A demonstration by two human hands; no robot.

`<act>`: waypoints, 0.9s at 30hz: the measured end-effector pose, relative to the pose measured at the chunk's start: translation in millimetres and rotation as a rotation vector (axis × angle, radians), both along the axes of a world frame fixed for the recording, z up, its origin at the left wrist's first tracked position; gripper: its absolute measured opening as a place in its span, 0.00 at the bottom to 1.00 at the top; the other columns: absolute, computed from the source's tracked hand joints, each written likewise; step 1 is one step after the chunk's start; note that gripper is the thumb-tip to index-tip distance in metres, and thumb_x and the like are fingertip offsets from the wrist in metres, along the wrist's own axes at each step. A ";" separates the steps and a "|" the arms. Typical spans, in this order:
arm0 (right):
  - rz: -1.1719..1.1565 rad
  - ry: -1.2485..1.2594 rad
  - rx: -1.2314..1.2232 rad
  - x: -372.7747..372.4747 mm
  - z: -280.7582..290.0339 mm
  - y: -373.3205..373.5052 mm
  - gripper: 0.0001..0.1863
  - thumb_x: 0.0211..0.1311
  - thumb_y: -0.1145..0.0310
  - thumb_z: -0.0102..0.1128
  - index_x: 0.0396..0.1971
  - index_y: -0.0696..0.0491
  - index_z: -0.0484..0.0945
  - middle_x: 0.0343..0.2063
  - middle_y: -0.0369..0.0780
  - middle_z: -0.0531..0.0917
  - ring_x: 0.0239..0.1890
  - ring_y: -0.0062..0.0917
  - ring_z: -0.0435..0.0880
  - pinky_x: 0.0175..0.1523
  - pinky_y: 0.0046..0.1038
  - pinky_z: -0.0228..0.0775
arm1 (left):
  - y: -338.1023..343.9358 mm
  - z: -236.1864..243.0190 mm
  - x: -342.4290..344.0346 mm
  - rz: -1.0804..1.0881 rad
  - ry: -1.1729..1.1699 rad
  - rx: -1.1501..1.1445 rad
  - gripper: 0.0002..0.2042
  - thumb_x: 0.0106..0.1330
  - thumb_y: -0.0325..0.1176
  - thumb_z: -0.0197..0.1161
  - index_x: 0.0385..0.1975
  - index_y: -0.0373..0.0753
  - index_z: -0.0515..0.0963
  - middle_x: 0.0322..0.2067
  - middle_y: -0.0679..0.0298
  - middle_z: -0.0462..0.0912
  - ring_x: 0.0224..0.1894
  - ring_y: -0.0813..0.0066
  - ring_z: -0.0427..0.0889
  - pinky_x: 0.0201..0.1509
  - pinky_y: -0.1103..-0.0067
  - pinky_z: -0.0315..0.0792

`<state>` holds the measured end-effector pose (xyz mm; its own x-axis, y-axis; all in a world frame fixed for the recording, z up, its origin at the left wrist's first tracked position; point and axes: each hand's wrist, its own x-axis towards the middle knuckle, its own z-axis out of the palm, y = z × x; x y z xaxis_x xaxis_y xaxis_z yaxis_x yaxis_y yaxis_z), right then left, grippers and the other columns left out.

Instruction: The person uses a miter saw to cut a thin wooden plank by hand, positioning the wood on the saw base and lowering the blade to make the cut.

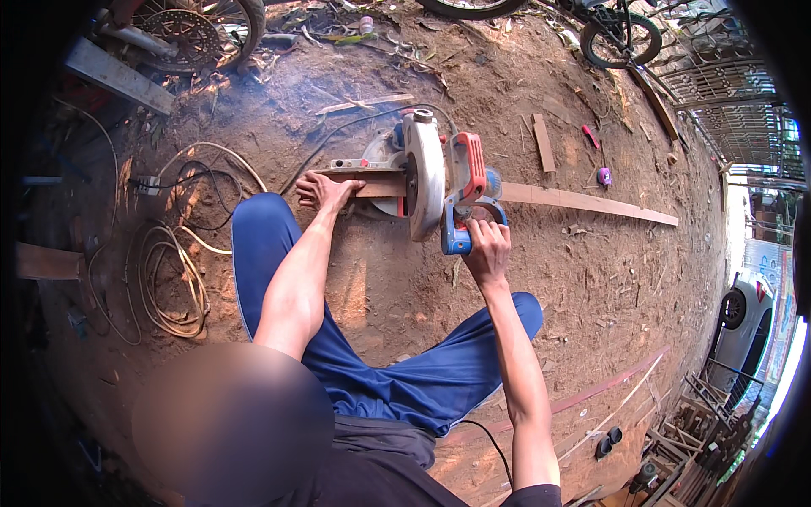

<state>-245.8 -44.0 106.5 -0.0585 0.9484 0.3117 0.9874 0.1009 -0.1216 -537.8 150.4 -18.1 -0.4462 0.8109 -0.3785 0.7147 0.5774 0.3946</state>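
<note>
A red, grey and silver miter saw point(422, 182) stands on the dirt ground, its round guard lowered at a long wooden board point(591, 204) that reaches out to the right. My left hand point(328, 190) presses the board's left part against the saw's metal fence point(353, 164), fingers over the wood, left of the guard. My right hand point(487, 249) is wrapped round the saw's blue handle point(456, 239). Where blade and board meet is hidden behind the guard. My bent legs point(270, 245) in blue trousers are on either side below the saw.
Coiled cables point(173, 279) lie at the left, near a metal beam point(118, 76). A short board point(542, 144), a purple tape measure point(604, 176) and a red tool point(589, 135) lie at the right. Bicycles point(621, 42) stand behind. Timber scraps point(684, 439) and a white car point(743, 338) are at far right.
</note>
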 end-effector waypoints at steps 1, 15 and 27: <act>-0.002 0.002 0.004 -0.3 -0.3 0.1 0.09 0.55 0.71 0.64 0.38 0.49 0.81 0.30 0.38 0.82 0.37 0.31 0.82 0.49 0.35 0.69 | 0.1 -0.9 -0.5 0.000 0.001 0.000 0.61 0.26 0.59 0.87 0.58 0.32 0.56 0.55 0.47 0.58 0.61 0.44 0.60 0.66 0.49 0.54; -0.002 0.002 -0.008 0.7 -1.5 -1.7 0.12 0.55 0.71 0.64 0.41 0.49 0.82 0.31 0.38 0.83 0.38 0.31 0.82 0.50 0.36 0.70 | -0.8 14.0 4.1 0.009 -0.005 -0.035 0.59 0.29 0.56 0.86 0.60 0.32 0.58 0.58 0.48 0.61 0.65 0.46 0.60 0.69 0.50 0.52; -0.015 -0.012 -0.037 0.4 -2.5 -2.7 0.17 0.48 0.69 0.69 0.42 0.51 0.82 0.34 0.40 0.85 0.39 0.34 0.84 0.52 0.36 0.69 | -2.9 21.3 5.4 0.033 -0.033 -0.017 0.60 0.28 0.54 0.86 0.61 0.29 0.58 0.57 0.46 0.60 0.65 0.45 0.60 0.71 0.51 0.51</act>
<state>-245.5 -46.7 104.0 -0.0476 0.9601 0.2757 0.9902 0.0816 -0.1132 -532.4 147.5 3.2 -0.4593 0.7896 -0.4070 0.6820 0.6070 0.4079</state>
